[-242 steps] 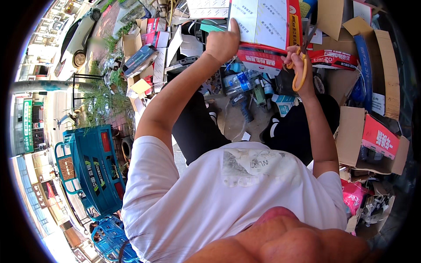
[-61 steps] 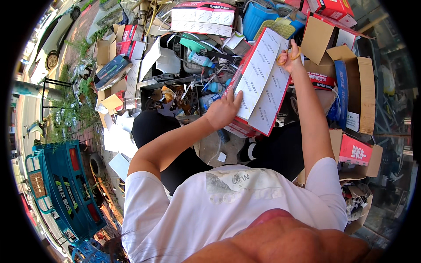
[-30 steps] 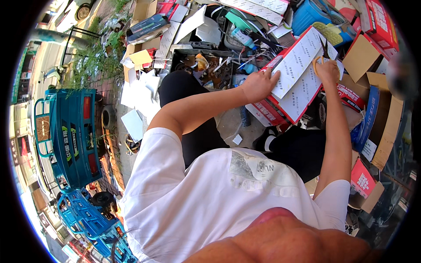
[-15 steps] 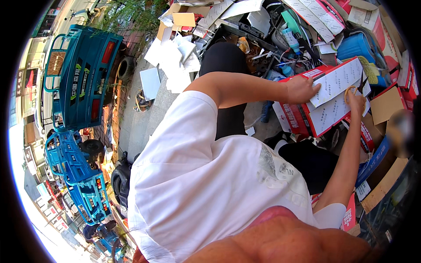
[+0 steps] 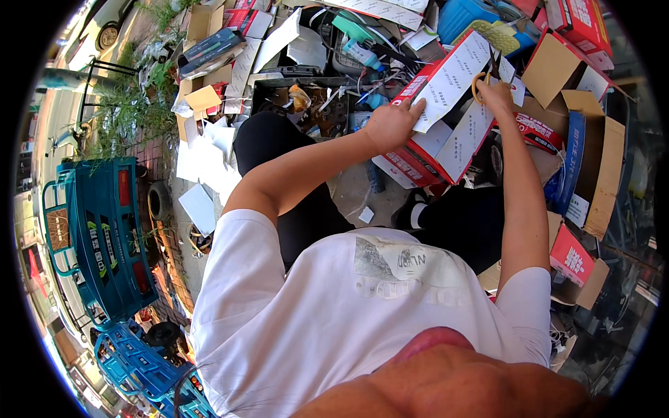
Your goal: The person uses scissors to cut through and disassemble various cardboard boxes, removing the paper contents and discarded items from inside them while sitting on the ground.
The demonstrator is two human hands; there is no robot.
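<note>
A red and white cardboard box (image 5: pixel 446 87) lies over my lap, its white flaps parted along the top. My left hand (image 5: pixel 397 124) grips the box's near left edge, thumb laid on the white flap and fingers wrapped round the red side. My right hand (image 5: pixel 497 97) holds a pair of scissors (image 5: pixel 479 87) by its yellow-orange loop handles, at the box's right end. The dark blades point up and away, close to the flap's corner. Whether they touch the cardboard I cannot tell.
A black crate (image 5: pixel 306 87) of metal scrap sits beyond my left knee. White card sheets (image 5: pixel 202 157) lie to its left. More cut cardboard boxes (image 5: pixel 592 160) stand on the right, and a blue bin (image 5: pixel 463 17) is at the far side. Blue cargo tricycles (image 5: pixel 97 237) are parked at left.
The view has turned, so the surroundings shift and tilt. The gap between the box's white flaps looks wider. Both hands keep their holds; the scissors stay by the box's right end.
</note>
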